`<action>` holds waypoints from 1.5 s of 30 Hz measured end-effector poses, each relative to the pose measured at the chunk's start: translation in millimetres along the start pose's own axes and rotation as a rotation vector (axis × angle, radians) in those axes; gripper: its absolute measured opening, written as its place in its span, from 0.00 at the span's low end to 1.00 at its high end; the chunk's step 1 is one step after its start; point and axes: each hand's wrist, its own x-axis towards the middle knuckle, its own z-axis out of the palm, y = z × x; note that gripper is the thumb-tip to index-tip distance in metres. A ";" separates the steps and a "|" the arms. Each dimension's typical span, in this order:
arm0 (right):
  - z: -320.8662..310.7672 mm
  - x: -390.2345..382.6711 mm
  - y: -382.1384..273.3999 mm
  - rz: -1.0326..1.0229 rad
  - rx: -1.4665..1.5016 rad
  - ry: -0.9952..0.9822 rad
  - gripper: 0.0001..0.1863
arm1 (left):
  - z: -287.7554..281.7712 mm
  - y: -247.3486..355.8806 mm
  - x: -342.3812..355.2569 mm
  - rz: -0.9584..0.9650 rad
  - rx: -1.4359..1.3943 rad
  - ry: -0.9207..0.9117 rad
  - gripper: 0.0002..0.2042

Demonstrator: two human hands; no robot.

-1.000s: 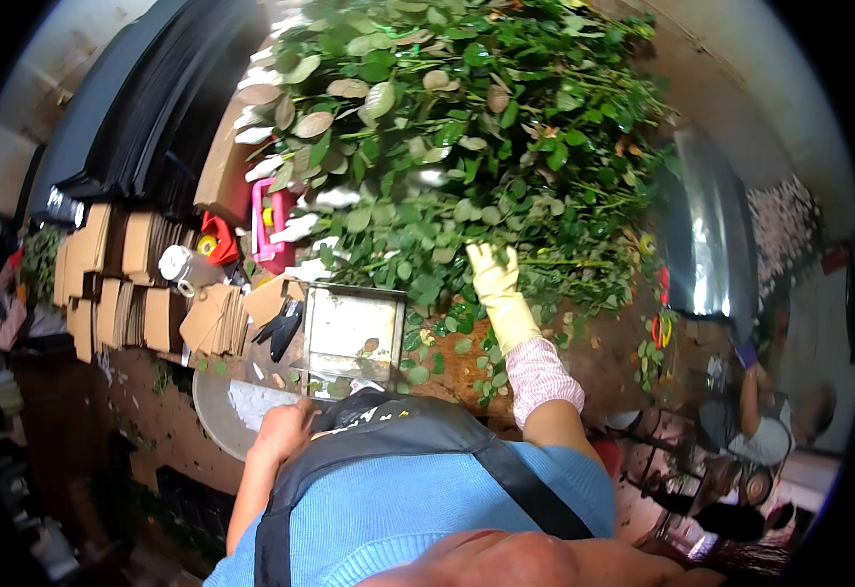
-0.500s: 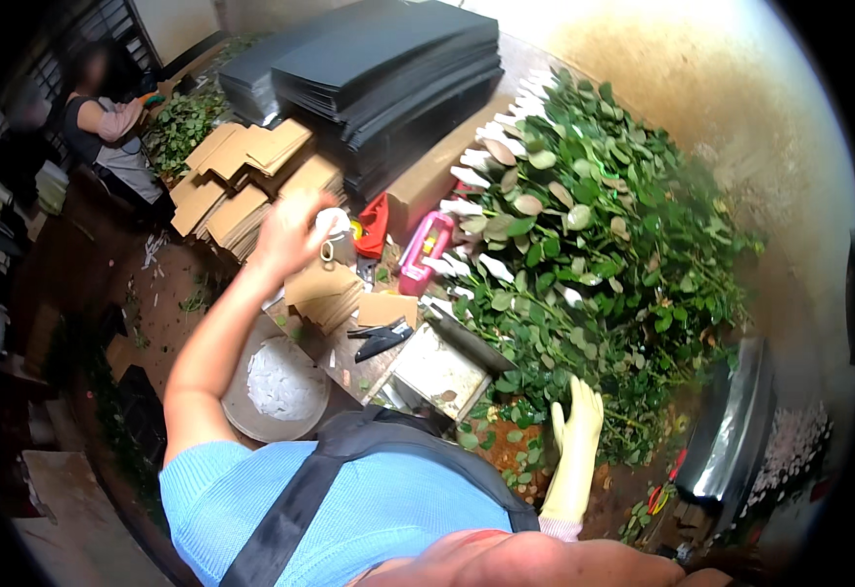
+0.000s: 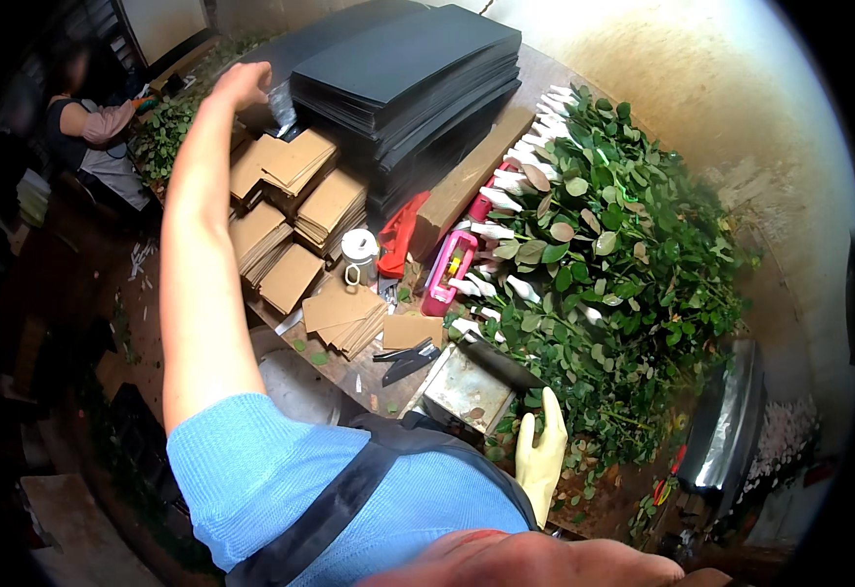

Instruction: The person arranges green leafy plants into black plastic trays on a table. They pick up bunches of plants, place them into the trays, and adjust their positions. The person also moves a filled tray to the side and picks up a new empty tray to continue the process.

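Blk sheets [image 3: 405, 57] look smooth/matt, brn cards [image 3: 292, 279] matt cardbd, box [image 3: 467, 388] scuffed metal.

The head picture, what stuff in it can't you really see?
All in the head view:
Bare left hand: fingertips too unclear to tell if they touch the clear plastic thing nearby.
Gloved right hand: most of its forearm is hidden by the person's body.
Round basin: partly covered by the blue sleeve.
White wraps: they hide what's inside.
Co-worker: too small and blurred to show anything held.
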 end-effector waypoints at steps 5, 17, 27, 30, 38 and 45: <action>1.7 7.3 -0.7 -0.050 -0.004 -0.054 0.25 | -40.8 -32.4 5.5 0.022 -0.105 0.349 0.10; -6.9 80.3 -80.3 -0.626 0.362 0.091 0.63 | -85.2 374.0 -250.9 1.015 -1.041 0.798 0.09; -162.6 42.1 -10.7 -0.473 0.320 0.495 0.19 | -96.8 416.7 -288.7 0.810 -0.665 1.016 0.20; -202.8 22.9 -1.4 -0.471 0.300 0.626 0.18 | -54.2 390.9 -271.6 0.907 -0.679 0.468 0.24; -249.1 27.4 -35.6 -0.546 0.075 0.775 0.15 | 33.5 376.2 -281.9 0.638 -1.168 -0.126 0.22; -261.9 60.7 -83.2 -0.593 -0.174 0.833 0.13 | 1.4 387.6 -353.4 1.181 -1.102 -0.426 0.48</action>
